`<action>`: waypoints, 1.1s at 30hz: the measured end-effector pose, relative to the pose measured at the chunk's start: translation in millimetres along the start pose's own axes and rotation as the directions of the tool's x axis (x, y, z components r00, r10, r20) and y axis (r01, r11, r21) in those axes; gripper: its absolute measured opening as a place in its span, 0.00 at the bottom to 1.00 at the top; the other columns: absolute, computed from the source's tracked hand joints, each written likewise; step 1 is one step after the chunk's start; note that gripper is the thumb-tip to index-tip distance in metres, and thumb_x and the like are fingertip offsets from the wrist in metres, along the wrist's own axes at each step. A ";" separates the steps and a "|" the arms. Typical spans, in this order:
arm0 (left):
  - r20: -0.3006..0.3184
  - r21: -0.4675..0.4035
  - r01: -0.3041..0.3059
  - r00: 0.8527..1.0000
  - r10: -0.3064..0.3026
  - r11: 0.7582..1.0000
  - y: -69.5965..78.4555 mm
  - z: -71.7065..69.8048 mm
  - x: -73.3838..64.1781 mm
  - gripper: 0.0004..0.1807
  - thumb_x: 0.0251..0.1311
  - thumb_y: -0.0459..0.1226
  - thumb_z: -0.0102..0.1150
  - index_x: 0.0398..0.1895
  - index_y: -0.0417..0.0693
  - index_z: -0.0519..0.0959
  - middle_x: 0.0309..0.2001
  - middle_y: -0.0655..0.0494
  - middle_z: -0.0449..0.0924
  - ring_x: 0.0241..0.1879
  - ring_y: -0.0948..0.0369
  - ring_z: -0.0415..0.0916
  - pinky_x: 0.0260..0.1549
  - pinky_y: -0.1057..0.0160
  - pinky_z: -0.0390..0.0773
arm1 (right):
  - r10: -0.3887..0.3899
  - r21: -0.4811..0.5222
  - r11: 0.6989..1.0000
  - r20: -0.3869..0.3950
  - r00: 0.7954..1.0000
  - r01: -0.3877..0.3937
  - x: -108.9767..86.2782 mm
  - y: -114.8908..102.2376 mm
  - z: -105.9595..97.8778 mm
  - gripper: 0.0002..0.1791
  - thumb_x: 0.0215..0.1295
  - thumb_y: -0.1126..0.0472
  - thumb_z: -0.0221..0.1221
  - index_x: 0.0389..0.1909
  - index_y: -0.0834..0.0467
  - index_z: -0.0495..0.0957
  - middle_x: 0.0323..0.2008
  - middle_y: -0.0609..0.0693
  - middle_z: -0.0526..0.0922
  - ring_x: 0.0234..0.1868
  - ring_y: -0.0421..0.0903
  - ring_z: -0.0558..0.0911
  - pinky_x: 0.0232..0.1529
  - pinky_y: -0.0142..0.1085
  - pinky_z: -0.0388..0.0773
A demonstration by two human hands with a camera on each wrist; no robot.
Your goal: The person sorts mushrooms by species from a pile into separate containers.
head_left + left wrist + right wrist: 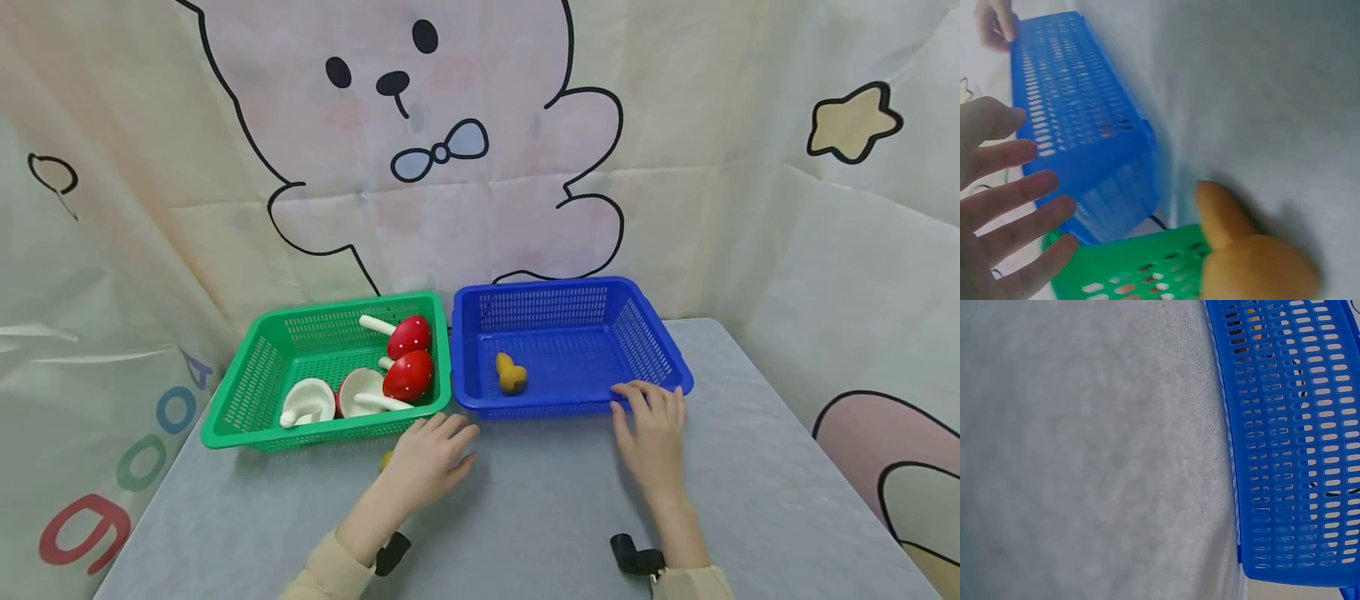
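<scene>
My left hand [431,458] hovers over the table in front of the green basket [300,437], fingers spread and holding nothing. Partly hidden behind that hand, a yellow-brown toy mushroom [386,460] lies on the table; the left wrist view shows this mushroom [1254,262] up close, beside the green basket. My right hand [652,433] grips the front rim of the blue basket [540,410] near its right corner, fingers over the edge and thumb outside. Inside the blue basket sits another yellow-brown toy mushroom [512,375]. Only basket and table appear in the right wrist view.
Several red toy mushrooms [408,375] with white spots and white stems lie in the green basket. The two baskets stand side by side at the back of the grey table [540,500], against a printed curtain [675,167].
</scene>
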State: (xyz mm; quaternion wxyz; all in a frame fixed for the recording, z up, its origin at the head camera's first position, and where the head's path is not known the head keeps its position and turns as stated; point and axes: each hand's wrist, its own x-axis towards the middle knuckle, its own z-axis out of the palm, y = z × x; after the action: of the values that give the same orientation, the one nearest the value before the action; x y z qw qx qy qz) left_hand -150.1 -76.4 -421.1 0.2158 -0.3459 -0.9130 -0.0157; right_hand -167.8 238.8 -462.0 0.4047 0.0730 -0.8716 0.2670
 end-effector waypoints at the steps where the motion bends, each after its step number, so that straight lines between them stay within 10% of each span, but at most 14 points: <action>1: 0.000 0.003 0.010 1.000 -0.010 1.000 -0.9 1.7 -2.4 0.15 0.52 0.46 0.68 0.43 0.57 0.81 0.39 0.62 0.81 0.36 0.64 0.75 0.29 0.70 0.74 | 0.000 -0.001 1.000 0.001 1.000 0.000 0.4 -0.2 -0.5 0.10 0.56 0.70 0.65 0.40 0.61 0.81 0.42 0.60 0.79 0.50 0.61 0.73 0.65 0.71 0.52; 17: 0.005 -0.010 0.167 0.986 -0.167 0.986 -19.5 21.0 -40.1 0.14 0.46 0.42 0.72 0.36 0.56 0.79 0.33 0.62 0.75 0.33 0.61 0.71 0.25 0.67 0.71 | -0.006 -0.015 1.000 -0.001 1.000 0.006 0.2 -1.2 -2.1 0.10 0.56 0.70 0.65 0.39 0.61 0.81 0.42 0.60 0.79 0.49 0.61 0.73 0.65 0.71 0.53; 33: 0.166 -0.068 0.262 0.954 -0.248 0.963 -34.3 14.4 -59.0 0.22 0.44 0.46 0.74 0.44 0.54 0.81 0.37 0.60 0.77 0.36 0.61 0.71 0.31 0.62 0.76 | 0.000 -0.015 1.000 -0.006 1.000 -0.001 -0.8 -1.9 -0.6 0.10 0.55 0.70 0.65 0.39 0.62 0.81 0.42 0.60 0.79 0.49 0.62 0.72 0.65 0.71 0.52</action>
State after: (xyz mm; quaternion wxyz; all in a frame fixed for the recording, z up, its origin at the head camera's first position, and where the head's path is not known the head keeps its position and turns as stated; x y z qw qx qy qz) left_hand -138.1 -136.8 -453.9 0.1242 -0.2346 -0.9624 -0.0573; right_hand -166.3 237.4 -461.5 0.4078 0.0690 -0.8723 0.2609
